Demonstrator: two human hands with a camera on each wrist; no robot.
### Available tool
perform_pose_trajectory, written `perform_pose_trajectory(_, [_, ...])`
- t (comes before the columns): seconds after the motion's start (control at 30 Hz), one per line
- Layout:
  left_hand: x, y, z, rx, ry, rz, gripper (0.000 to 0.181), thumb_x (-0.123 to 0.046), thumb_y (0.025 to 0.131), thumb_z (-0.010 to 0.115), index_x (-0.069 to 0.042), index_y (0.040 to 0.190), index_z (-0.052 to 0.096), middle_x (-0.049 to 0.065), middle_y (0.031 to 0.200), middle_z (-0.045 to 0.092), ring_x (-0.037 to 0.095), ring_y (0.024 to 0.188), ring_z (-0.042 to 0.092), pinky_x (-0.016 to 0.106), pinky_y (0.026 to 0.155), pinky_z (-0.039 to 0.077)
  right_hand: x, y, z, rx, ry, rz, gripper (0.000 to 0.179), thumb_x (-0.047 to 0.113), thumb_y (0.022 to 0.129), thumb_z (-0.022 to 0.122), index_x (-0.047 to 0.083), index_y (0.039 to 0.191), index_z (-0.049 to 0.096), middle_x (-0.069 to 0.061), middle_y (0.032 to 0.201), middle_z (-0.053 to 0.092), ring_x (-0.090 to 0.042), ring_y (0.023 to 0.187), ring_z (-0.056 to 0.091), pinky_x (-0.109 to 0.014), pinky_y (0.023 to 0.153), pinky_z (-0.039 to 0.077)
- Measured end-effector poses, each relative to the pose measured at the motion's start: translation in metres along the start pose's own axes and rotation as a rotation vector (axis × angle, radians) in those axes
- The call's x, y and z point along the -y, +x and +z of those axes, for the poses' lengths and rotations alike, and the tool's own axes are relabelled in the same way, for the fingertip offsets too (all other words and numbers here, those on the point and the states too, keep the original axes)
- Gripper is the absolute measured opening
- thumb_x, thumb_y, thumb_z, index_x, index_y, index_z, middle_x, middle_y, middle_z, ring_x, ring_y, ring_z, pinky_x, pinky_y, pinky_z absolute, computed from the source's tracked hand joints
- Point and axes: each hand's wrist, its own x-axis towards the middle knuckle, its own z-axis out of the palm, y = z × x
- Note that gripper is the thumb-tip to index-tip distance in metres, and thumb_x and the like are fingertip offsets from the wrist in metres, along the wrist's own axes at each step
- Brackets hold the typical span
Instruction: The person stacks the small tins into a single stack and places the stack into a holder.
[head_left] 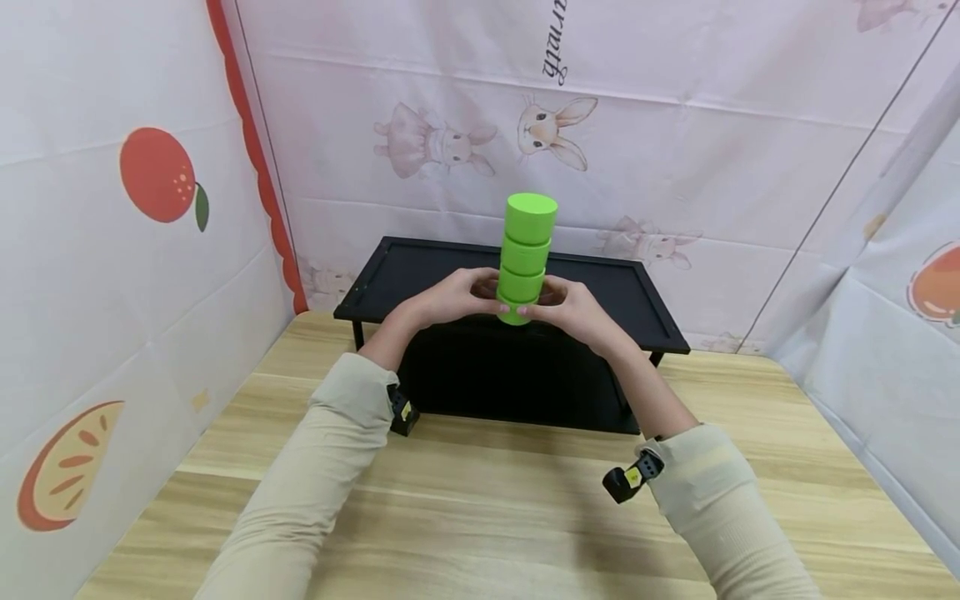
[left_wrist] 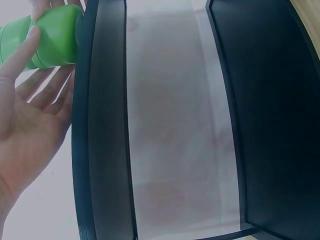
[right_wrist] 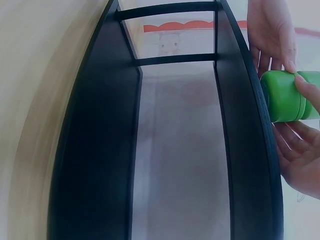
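Observation:
A tall stack of bright green cylinders, several pieces one on another, stands near the front edge of the black two-tier rack in the head view, leaning slightly. From the left, my left hand holds the lowest piece, its thumb across the front and its other fingers behind. My right hand grips the same piece from the right, the two thumbs nearly meeting. Both wrist views show the green base close over the rack's top; the right wrist view has both hands around the bottom cylinder.
Below the top tier lies the rack's lower black shelf, on a wood-grain table. A printed cloth with rabbits hangs behind, and a fruit-print cloth forms the left side. Each wrist carries a small black camera.

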Motion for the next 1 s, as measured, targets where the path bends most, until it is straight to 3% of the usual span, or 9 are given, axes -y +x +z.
perform_pose_trajectory(1.0, [0.009, 0.014, 0.001, 0.004, 0.012, 0.0, 0.058, -0.025, 0.088, 0.064, -0.008, 0.138, 0.039, 0.008, 0.126, 0.051, 0.018, 0.112, 0.05, 0.036, 0.091, 0.043, -0.007, 0.007, -0.004, 0.003, 0.027, 0.03, 0.058, 0.032, 0.083, 0.069, 0.011, 0.132, 0.048, -0.009, 0.117, 0.057, -0.021, 0.105, 0.054, -0.042, 0.089, 0.044])
